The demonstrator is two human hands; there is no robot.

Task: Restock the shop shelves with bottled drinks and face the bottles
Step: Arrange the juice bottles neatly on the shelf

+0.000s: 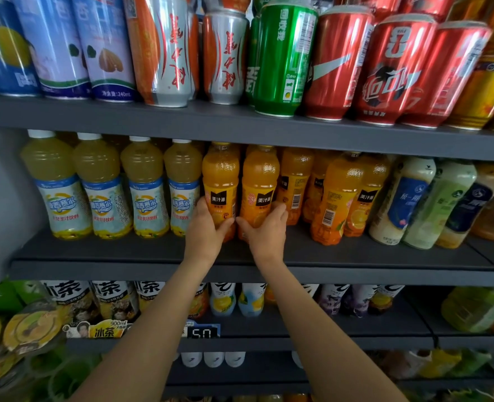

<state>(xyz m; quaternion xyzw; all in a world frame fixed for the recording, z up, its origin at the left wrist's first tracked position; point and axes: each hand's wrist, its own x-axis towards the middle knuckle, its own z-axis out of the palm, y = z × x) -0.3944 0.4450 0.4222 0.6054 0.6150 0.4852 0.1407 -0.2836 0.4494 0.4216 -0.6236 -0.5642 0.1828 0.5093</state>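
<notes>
Here, left hand (pixel 208 227) gripping orange bottle (pixel 221 181), shelf edge (pixel 95 269) near

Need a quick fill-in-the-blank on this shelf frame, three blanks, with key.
1. The left hand grips an ____ juice bottle.
2. The right hand grips the orange bottle beside it, on the ____ shelf.
3. The lone green can stands on the ____ shelf.

Missing words: orange; middle; top

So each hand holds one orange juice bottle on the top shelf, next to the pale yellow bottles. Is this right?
Not quite: the shelf is wrong. The head view shows the left hand and right hand each holding an orange juice bottle on the middle shelf, beside the pale yellow bottles. The top shelf holds cans.
</notes>
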